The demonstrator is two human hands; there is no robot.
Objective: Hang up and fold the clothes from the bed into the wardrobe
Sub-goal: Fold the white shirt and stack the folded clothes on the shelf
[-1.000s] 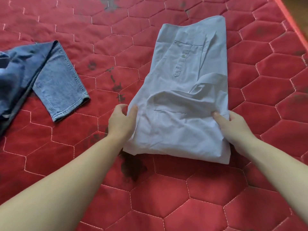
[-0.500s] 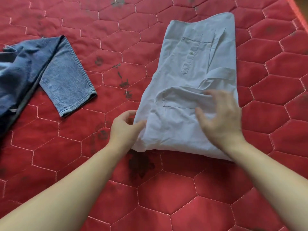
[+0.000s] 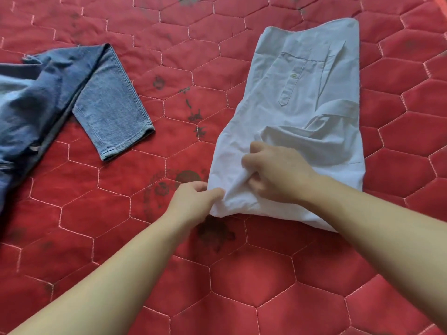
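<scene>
A pale blue-white shirt [image 3: 297, 97] lies folded in a long rectangle on the red quilted bed [image 3: 242, 274], right of centre, with a buttoned cuff showing near its top. My left hand [image 3: 193, 201] pinches the shirt's near left corner. My right hand [image 3: 275, 172] lies on the near part of the shirt, fingers curled into a bunched fold of cloth just beside the left hand. Blue jeans [image 3: 72, 102] lie rumpled at the left, one leg end pointing toward the middle of the bed.
The bed cover has dark stains [image 3: 191, 117] between the jeans and the shirt and under my left wrist. The bed's edge [image 3: 441, 2] shows at the top right corner. Open red cover fills the near half of the view.
My right hand moved from the shirt's right edge across to its near left part and closed on a fold. My left hand slid down to the near left corner.
</scene>
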